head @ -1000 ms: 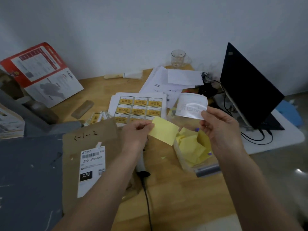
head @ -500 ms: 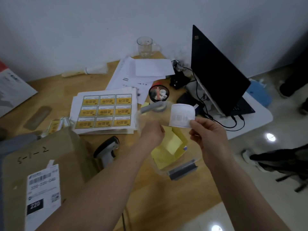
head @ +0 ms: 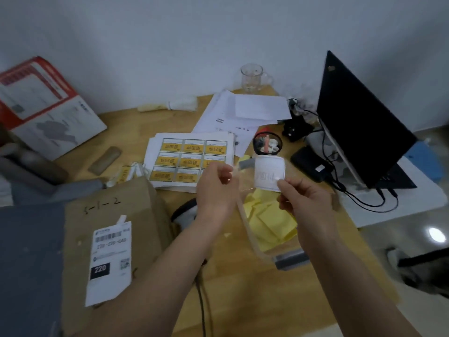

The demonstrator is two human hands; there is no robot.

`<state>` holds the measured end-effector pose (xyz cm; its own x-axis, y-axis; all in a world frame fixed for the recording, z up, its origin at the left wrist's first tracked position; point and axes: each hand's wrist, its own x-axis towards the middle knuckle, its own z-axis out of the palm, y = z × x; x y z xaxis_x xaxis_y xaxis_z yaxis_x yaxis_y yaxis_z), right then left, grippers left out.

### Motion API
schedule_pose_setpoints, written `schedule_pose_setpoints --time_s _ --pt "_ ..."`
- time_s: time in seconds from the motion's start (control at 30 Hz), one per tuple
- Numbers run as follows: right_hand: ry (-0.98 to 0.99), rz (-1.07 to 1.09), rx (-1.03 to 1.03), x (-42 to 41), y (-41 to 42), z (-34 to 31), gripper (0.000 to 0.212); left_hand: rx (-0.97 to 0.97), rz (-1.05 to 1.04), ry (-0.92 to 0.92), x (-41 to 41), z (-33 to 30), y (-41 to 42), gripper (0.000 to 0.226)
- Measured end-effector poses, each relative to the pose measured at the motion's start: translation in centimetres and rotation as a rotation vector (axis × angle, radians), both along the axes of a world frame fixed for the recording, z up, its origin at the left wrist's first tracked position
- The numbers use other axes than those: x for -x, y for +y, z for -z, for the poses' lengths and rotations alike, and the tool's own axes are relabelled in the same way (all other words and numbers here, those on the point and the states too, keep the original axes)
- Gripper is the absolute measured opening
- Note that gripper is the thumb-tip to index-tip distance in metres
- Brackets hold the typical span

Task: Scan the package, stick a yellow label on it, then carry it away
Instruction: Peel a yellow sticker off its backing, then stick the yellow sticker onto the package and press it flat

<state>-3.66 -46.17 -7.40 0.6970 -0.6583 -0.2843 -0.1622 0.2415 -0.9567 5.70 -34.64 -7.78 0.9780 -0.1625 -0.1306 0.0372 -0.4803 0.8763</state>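
Note:
The brown cardboard package (head: 145,215), marked "5-1-2", lies at lower left with a white shipping label (head: 111,251) on top. My right hand (head: 306,203) pinches a peeled label (head: 268,175) by its lower corner, white back facing me. My left hand (head: 213,188) hovers just left of it, fingers curled, nothing visible in them. Below both hands stands a clear plastic box (head: 245,222) holding yellow backing papers (head: 272,222). The sheet of yellow labels (head: 189,159) lies behind the package. The scanner (head: 184,212) is partly hidden by my left forearm.
An open black laptop (head: 359,132) with cables sits on a white side table (head: 413,198) at right. A pen cup (head: 267,143), loose papers (head: 243,110) and a glass mug (head: 251,77) stand behind. A red-and-white box (head: 43,105) leans at back left.
My left hand held a yellow backing paper, lowered it into the clear box, and has come back up without it. My right hand has kept hold of the peeled label.

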Motion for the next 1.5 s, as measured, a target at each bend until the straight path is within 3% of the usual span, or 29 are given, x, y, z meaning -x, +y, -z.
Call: schedule_pose_setpoints --time_s 0.07,0.17,0.47,0.73,0.97,1.1,1.2,1.33,1.5 --pt "-0.027 -0.041 0.156 -1.1 2.3 -0.4 0.010 0.113 -0.088 0.006 1.3 -1.6 2.7 0.007" --pt "-0.105 -0.109 0.431 -2.5 6.4 -1.0 0.009 0.266 -0.163 0.113 3.7 -3.4 6.3 0.022" --pt "-0.374 -0.366 1.265 -3.7 17.6 -0.9 0.026 0.447 -0.506 0.204 5.6 -5.2 16.2 0.030" --pt "-0.526 -0.416 1.511 -4.0 23.8 -1.8 0.016 0.499 -0.541 0.249 5.6 -5.9 22.7 0.016" --pt "-0.471 -0.428 1.617 -4.0 26.9 -3.5 0.025 0.526 -0.484 0.210 4.4 -5.7 25.7 0.010" --pt "-0.397 -0.519 1.498 -3.3 28.0 -3.9 0.042 0.573 -0.485 0.132 3.0 -6.1 27.6 0.014" --pt "-0.256 -0.468 1.115 -3.3 27.9 -4.2 0.028 0.740 -0.490 0.252 1.3 -5.9 29.0 0.014" --pt "-0.075 -0.452 0.594 -4.1 28.5 -4.9 0.014 1.066 -0.535 0.581 1.1 -5.3 28.2 0.013" --pt "0.007 -0.407 0.149 -4.8 30.3 -6.0 0.007 1.214 -0.441 0.645 2.2 -3.8 26.6 0.042"
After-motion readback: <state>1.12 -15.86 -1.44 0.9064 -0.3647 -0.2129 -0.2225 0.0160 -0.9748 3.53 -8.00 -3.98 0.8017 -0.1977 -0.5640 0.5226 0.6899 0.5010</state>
